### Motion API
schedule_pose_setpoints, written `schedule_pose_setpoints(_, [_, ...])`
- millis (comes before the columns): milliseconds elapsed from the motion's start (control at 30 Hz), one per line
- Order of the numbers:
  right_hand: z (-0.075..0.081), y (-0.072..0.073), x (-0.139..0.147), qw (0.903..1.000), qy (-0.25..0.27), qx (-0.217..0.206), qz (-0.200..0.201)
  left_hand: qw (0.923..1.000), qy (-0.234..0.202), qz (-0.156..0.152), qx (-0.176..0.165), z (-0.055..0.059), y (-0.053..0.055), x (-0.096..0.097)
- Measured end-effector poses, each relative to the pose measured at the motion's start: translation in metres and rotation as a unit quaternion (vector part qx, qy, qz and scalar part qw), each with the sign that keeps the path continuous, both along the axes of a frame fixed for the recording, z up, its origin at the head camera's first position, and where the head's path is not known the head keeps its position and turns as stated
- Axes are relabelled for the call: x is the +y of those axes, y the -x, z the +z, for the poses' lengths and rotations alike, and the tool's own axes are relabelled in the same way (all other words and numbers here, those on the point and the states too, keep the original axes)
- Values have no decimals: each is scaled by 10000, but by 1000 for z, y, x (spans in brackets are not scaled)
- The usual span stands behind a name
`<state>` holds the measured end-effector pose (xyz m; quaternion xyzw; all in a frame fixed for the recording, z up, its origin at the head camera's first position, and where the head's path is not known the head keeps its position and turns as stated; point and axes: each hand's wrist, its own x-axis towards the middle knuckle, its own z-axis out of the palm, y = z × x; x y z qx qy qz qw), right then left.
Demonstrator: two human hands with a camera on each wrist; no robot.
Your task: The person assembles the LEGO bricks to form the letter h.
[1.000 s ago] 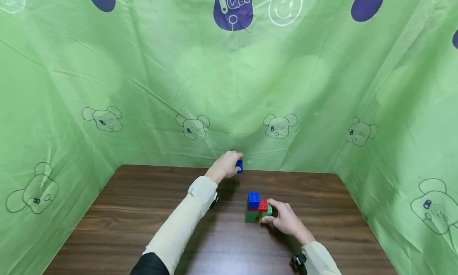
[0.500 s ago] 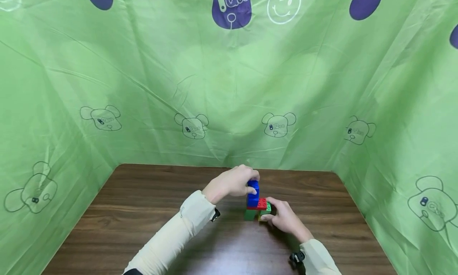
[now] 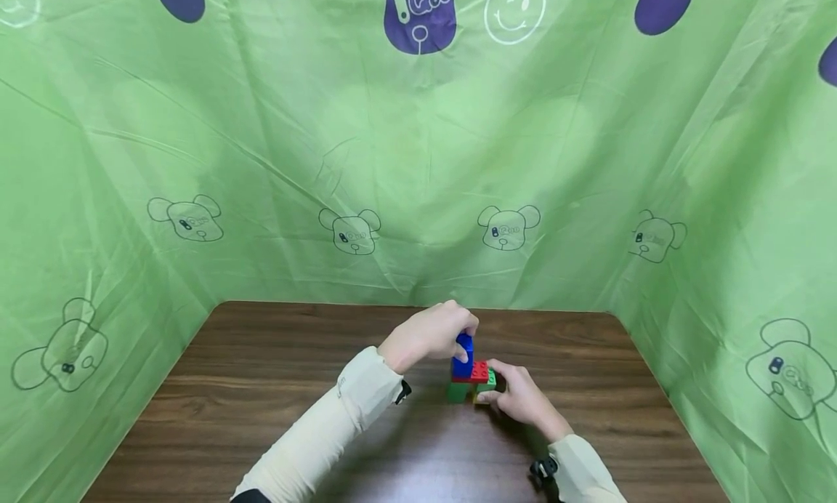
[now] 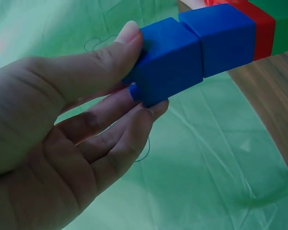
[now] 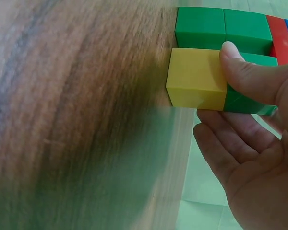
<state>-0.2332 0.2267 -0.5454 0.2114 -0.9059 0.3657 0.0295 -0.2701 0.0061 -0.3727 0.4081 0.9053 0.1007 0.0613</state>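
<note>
My left hand (image 3: 430, 334) pinches an upper blue toy brick (image 4: 168, 67) between thumb and fingers. It sits in line on a lower blue brick (image 4: 226, 40), with a narrow seam between the two. Under them a flat red brick (image 3: 480, 371) spans two columns. One column is two green bricks (image 5: 199, 26); the other has a green brick (image 5: 249, 100) above a yellow brick (image 5: 197, 72). With thumb and fingers, my right hand (image 3: 523, 397) grips this green-and-yellow column from the right side, its thumb over the joint. The stack stands upright on the table.
The brown wood-grain table (image 3: 261, 387) ends at a green printed cloth (image 3: 425, 161) along the back and both sides. Dark straps with small devices sit at both wrists, such as the right wrist device (image 3: 544, 471).
My left hand has brought the blue brick from the table's back edge forward and right onto the lower blue brick, then shifted slightly down. The right hand keeps its grip in place.
</note>
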Motion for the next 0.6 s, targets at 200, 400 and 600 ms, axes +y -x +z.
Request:
schedule_pose_setpoints(200, [2,0,0,10000,-54,-69,-31,9998,56,195,-64,2,-2,6])
schedule_pose_setpoints(400, [1,1,1,9997,-89,-232,-71,9992,150,355,-119,2,-3,8])
schedule_pose_setpoints(600, [1,1,1,9996,-61,-254,-64,9994,163,289,-88,3,-4,8])
